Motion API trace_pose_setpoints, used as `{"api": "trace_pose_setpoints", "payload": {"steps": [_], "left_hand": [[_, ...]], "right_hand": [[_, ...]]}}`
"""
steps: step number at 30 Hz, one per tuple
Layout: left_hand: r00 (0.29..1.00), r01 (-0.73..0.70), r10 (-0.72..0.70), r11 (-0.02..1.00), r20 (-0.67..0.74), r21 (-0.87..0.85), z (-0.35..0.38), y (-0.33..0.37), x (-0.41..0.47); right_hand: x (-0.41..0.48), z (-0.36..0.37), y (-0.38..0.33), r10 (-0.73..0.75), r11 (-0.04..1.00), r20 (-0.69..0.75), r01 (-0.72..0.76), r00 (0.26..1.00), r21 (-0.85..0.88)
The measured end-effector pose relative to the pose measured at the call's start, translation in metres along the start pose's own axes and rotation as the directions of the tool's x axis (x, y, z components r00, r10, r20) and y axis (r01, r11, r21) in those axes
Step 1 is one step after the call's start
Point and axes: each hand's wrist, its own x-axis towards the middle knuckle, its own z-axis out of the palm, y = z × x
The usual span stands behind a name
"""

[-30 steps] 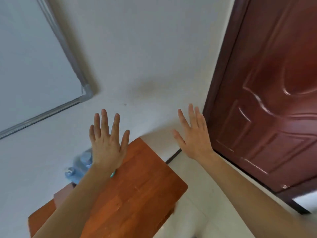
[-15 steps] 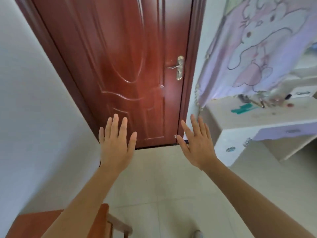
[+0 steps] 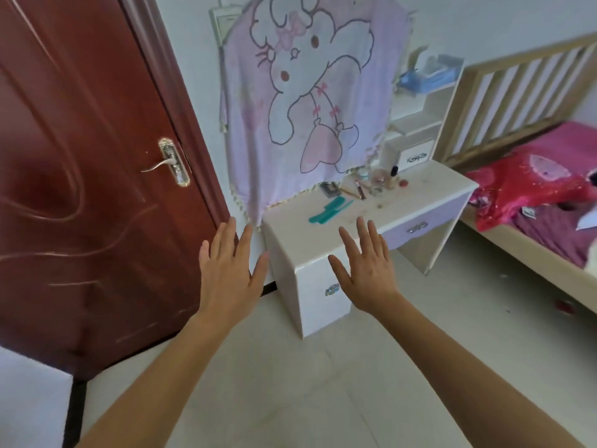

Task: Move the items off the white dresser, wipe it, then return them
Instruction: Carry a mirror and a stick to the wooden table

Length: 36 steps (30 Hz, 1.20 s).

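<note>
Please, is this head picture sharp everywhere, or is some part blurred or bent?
Head view: even, soft daylight; the door looks motion-smeared at left; the small items on the white dresser are fuzzy; the wide lens makes the door frame lean.

Dresser [image 3: 323,244] front bare; clutter [image 3: 365,185] behind.

Home bedroom: bed [image 3: 533,202], white dresser [image 3: 290,234], door [image 3: 80,189].

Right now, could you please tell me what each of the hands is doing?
Left hand: open, fingers straight, holding nothing.
Right hand: open, fingers spread, holding nothing, raised in front of the white dresser.
</note>
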Motion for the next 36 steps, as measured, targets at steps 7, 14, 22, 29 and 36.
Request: {"api": "trace_pose_setpoints", "payload": {"steps": [7,14,22,29,36], "left_hand": [[0.995,-0.096,0.096,0.995,0.033,-0.012,0.060,0.037,0.108],[0.972,-0.110,0.127,0.990,0.198,-0.090,0.157,0.042,0.242],[0.912,-0.157,0.168,0.986,0.374,-0.059,0.238,0.055,0.404],[0.831,-0.121,0.123,0.992,0.543,-0.040,0.314,0.071,0.469],[0.687,0.070,-0.091,0.996,0.721,0.058,0.388,0.081,0.490]], "right_hand": [[0.087,0.013,0.081,0.084,0.996,-0.018,-0.085,0.996,-0.013],[0.187,0.051,0.142,0.156,0.984,0.059,-0.150,0.986,-0.096],[0.318,0.063,0.216,0.341,0.938,0.109,-0.330,0.934,-0.107],[0.387,0.103,0.273,0.397,0.915,0.202,-0.403,0.895,-0.012],[0.474,0.175,0.337,0.210,0.957,0.448,-0.277,0.869,0.088]]}}
